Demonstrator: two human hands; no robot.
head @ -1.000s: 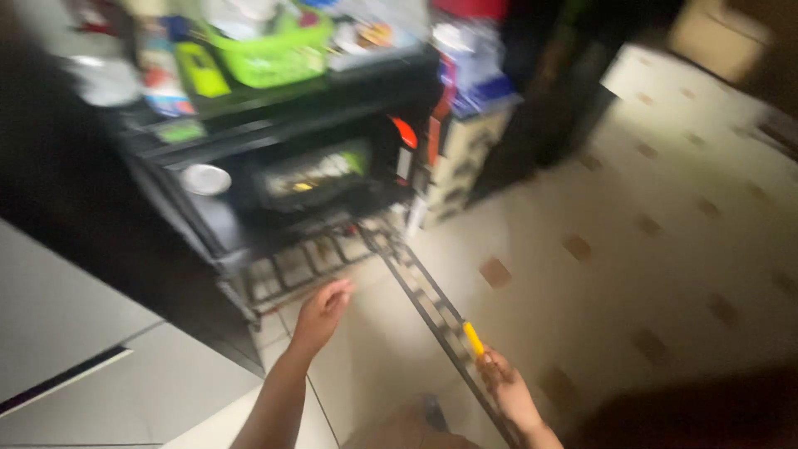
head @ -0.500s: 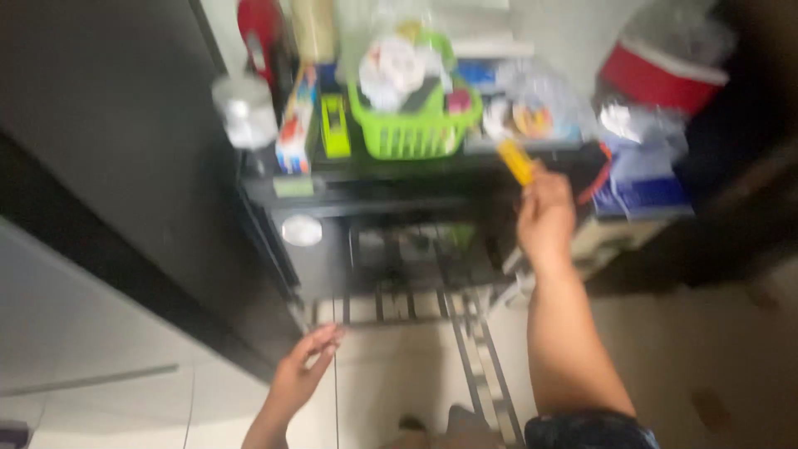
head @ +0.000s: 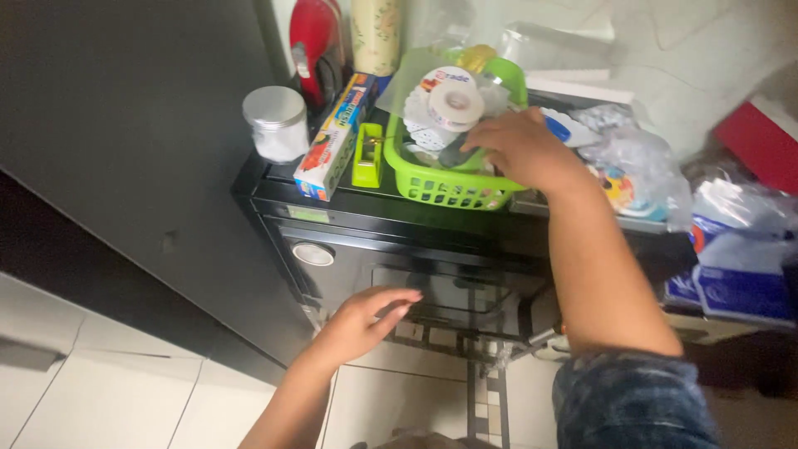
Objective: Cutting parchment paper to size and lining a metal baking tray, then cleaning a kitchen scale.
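Note:
My right hand point(head: 524, 150) reaches into a green plastic basket point(head: 440, 189) on top of a black oven-like appliance point(head: 366, 237). Its fingers curl down among the basket's contents, and what they hold is hidden. A white roll of tape point(head: 453, 96) lies in the basket just left of the hand. My left hand point(head: 362, 320) hovers lower down in front of the appliance's door, fingers apart and holding nothing.
On the appliance, left of the basket, stand a small green dispenser point(head: 366, 155), a long carton point(head: 337, 137) and a silver-lidded jar point(head: 276, 123). Plastic bags point(head: 640, 166) and blue-white packs point(head: 740, 266) crowd the right. A dark cabinet wall point(head: 125, 125) stands at left, above a tiled floor point(head: 108, 399).
My right hand rose from near the floor with a yellow object and now sits in the basket; the yellow object is no longer visible. My left hand moved up toward the appliance door.

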